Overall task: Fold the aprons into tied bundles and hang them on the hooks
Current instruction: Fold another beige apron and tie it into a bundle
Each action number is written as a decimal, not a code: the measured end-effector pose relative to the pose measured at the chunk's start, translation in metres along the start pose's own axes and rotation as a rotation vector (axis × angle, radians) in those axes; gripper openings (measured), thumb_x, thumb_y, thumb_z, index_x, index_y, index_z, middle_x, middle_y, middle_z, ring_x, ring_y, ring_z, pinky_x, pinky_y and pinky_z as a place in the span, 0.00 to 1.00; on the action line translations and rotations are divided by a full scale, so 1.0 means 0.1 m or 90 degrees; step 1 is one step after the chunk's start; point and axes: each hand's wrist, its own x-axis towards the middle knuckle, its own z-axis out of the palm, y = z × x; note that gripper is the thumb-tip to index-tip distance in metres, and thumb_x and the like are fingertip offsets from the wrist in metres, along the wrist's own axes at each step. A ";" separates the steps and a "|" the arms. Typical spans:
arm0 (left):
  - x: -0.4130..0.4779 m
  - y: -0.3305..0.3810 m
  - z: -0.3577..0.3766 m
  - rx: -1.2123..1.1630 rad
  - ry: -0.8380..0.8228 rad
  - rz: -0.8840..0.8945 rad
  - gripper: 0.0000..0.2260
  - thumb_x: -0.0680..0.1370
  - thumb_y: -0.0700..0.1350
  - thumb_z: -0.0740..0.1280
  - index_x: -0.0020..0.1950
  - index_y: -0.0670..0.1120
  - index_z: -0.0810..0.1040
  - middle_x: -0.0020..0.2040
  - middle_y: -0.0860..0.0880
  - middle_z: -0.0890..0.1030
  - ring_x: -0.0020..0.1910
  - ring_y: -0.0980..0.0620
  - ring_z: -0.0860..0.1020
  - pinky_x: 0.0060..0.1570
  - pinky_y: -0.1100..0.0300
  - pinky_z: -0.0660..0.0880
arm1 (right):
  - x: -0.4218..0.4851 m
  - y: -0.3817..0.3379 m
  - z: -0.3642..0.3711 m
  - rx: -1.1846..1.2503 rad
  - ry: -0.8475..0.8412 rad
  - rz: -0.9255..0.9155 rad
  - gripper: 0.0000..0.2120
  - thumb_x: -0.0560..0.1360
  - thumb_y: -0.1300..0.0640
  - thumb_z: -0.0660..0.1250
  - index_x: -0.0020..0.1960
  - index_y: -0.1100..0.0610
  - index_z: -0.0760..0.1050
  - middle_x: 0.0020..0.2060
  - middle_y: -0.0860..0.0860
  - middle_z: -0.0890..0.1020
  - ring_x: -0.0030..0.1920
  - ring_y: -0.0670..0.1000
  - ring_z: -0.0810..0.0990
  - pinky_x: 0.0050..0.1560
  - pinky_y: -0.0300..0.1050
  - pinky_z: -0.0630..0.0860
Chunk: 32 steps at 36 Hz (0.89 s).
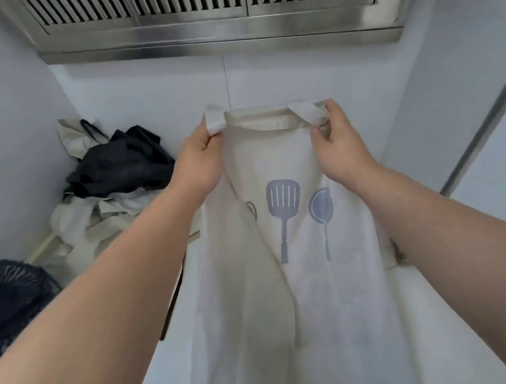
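A cream apron (290,280) printed with blue-grey kitchen utensils lies stretched lengthwise on the white counter (449,312), its left side folded inward over the print. My left hand (202,156) pinches the apron's top left corner with its strap. My right hand (337,141) pinches the top right corner, and together they hold the top edge taut and slightly raised. A heap of other aprons (104,186), black and cream, lies crumpled at the back left of the counter. No hooks are in view.
A stainless steel extractor hood (215,20) hangs overhead at the back. White walls enclose the counter on the left, back and right. A dark wire-mesh object (10,302) sits at the lower left. A metal strip (485,128) runs along the right wall.
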 end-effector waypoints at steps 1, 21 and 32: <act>0.11 -0.04 0.03 -0.007 -0.006 0.001 0.11 0.81 0.44 0.56 0.56 0.51 0.78 0.46 0.59 0.79 0.47 0.59 0.75 0.51 0.61 0.73 | 0.09 0.04 0.05 0.003 0.007 0.009 0.13 0.79 0.64 0.55 0.63 0.57 0.66 0.57 0.58 0.75 0.48 0.50 0.73 0.43 0.35 0.64; 0.29 -1.95 0.48 0.228 -0.337 -0.277 0.25 0.78 0.48 0.67 0.75 0.47 0.65 0.72 0.48 0.70 0.69 0.50 0.69 0.65 0.59 0.67 | -0.06 1.37 1.25 -0.155 -0.274 0.439 0.22 0.79 0.56 0.60 0.72 0.56 0.64 0.64 0.54 0.75 0.62 0.55 0.74 0.62 0.40 0.66; -0.46 -2.21 0.46 0.368 -0.268 -0.262 0.12 0.76 0.47 0.66 0.54 0.41 0.77 0.46 0.45 0.77 0.44 0.45 0.77 0.34 0.62 0.68 | -0.89 1.21 1.51 -0.187 -0.516 0.354 0.22 0.75 0.52 0.68 0.67 0.56 0.72 0.65 0.55 0.74 0.63 0.55 0.73 0.60 0.41 0.68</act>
